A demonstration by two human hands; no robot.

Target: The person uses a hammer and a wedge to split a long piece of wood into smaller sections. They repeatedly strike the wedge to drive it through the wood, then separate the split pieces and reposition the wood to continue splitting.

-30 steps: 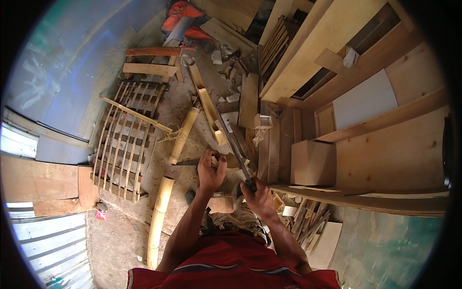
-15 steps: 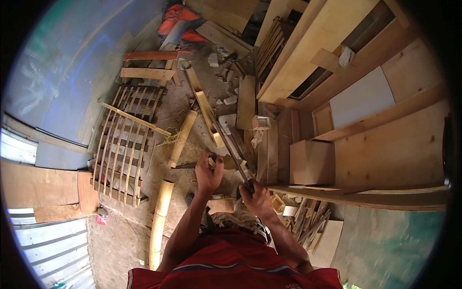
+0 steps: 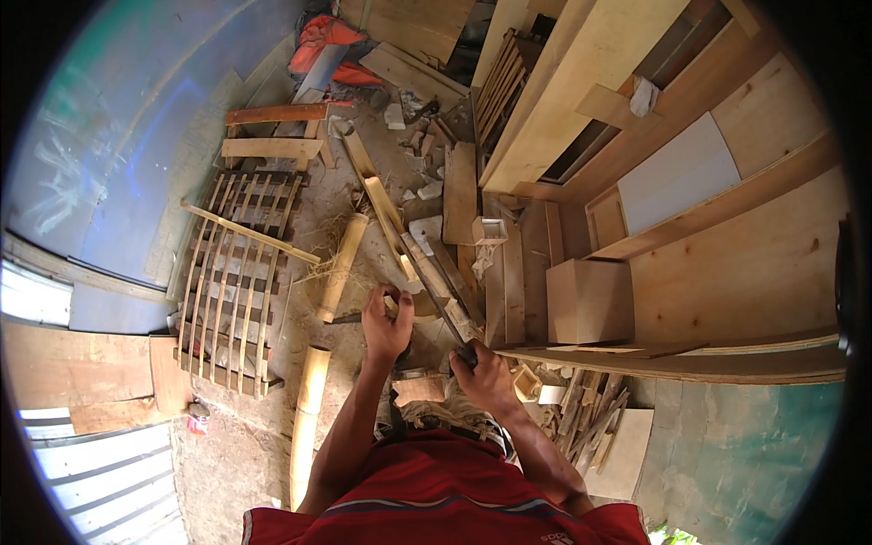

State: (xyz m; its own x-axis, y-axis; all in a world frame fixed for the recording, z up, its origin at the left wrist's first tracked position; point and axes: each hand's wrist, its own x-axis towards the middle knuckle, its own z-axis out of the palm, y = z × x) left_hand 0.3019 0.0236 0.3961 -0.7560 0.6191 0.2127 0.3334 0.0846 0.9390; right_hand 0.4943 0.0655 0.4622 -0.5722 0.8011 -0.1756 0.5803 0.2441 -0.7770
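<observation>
Blade, long, dark and narrow, slants forward-left above the brown dirt floor, handle clenched in the right hand; the left hand curls, its grasp impossible to tell.

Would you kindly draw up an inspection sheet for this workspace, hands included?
Surface: bare ground, dusty, strewn with offcuts.
Work items: long dark tool held out ahead; split bamboo and bamboo pole on the ground.
Clutter: scrap wood pile on the right; slatted rack and red can on the left.
Hands: right hand closed around the tool's handle; left hand has curled fingers, grip unclear.
Cables: nothing seen.
Surroundings: wooden cabinet on the right; blue panels on the left.
</observation>
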